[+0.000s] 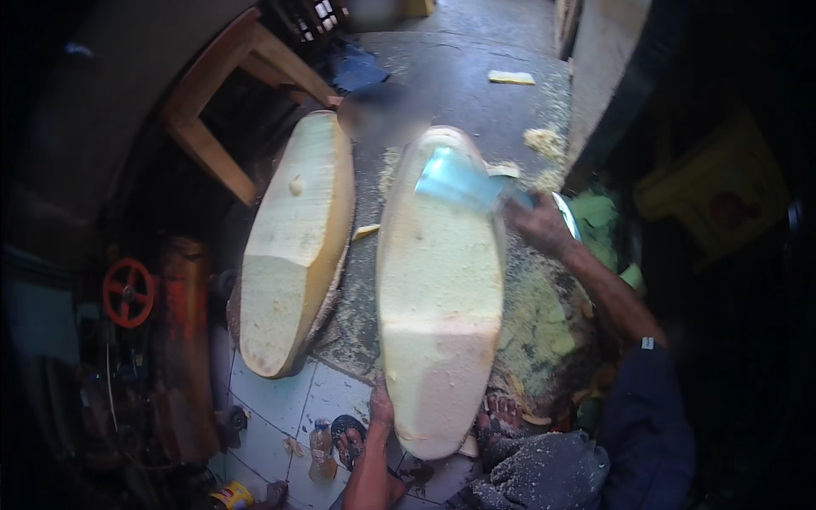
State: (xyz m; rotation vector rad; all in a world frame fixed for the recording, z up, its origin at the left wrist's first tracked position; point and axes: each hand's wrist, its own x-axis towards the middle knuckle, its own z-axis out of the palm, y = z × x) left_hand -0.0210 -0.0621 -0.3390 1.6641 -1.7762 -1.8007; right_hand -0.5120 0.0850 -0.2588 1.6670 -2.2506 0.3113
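A long pale-yellow foam seat pad (438,348), shaped like a motorcycle seat, lies lengthwise in front of me with a crease across its middle. My left hand (382,408) grips its lower left edge, the fingers partly hidden against the side. Near the far end, my right hand (540,223) is closed around the handle of a flat, light-blue, blade-like tool (450,180). Motion blurs this tool, so its exact kind cannot be made out; its flat part lies over the foam's top. Small foam crumbs dot the surface.
A second foam seat (297,229) lies to the left. Beyond it stands a wooden frame (208,102). Foam scraps (548,314) litter the floor at right. A bottle (322,452) stands on the white tiles near my foot. A red handwheel (129,292) is at far left.
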